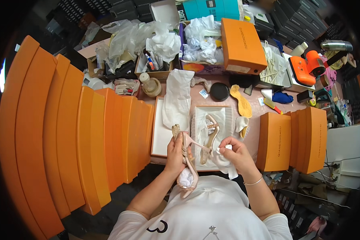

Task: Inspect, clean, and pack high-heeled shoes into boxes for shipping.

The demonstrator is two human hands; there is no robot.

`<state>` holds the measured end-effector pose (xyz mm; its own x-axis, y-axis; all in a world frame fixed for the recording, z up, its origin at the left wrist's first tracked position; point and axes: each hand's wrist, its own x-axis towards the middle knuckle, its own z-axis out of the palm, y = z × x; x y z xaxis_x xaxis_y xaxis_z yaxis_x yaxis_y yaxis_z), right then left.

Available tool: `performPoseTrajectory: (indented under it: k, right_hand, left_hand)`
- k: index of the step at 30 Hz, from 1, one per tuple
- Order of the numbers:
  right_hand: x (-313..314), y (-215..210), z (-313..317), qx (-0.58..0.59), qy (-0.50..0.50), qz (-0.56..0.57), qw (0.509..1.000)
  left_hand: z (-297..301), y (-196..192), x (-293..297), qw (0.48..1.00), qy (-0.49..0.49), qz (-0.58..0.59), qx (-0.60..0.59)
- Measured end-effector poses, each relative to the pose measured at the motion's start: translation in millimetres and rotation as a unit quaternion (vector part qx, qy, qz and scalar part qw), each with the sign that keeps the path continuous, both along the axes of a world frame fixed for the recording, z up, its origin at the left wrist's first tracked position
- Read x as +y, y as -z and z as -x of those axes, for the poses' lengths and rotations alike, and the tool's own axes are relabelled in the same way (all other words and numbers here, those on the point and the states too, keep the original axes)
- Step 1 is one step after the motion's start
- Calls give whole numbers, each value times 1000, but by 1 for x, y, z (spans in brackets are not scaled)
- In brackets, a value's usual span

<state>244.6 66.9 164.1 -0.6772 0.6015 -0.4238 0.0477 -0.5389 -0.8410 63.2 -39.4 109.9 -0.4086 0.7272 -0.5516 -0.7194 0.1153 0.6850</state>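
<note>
My left hand (175, 157) is closed around a high-heeled sandal (192, 170), light pink with a slim heel and glittering straps. White paper is stuffed in its toe, which points toward my body. Pinched in the fingers of my right hand (239, 155) is a crumpled white tissue (225, 161), hanging just right of the shoe box. A second high-heeled sandal (213, 138) lies in that open shoe box (212, 107), on white lining paper. To the left of the box, an upturned white lid (158, 138) with an orange rim carries a sheet of white paper (177, 100).
Tall stacks of orange shoe boxes (60, 132) line the left side; more orange boxes (274, 142) stand at the right. Behind are a pump bottle (150, 85), a black round tin (219, 91), a yellow sponge (241, 102) and a box of crumpled paper (202, 66).
</note>
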Motion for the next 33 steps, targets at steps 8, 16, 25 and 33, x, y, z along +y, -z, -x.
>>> performPoseTrajectory:
  k: [8, 16, 25, 33]
  right_hand:
    - [-8, -28, 32, -56, 52, -431, 899]
    - [-25, -14, 41, -65, 31, -608, 790]
    - [-40, -5, 33, -71, -11, -622, 780]
    - [-29, -19, 45, -80, 8, -614, 785]
  left_hand:
    - [-49, -27, 24, 993, -34, -106, 39]
    - [-56, -15, 12, 995, -29, -87, 42]
    - [-56, -17, 4, 996, -37, -41, 72]
    - [-59, -9, -2, 992, -16, -74, 105]
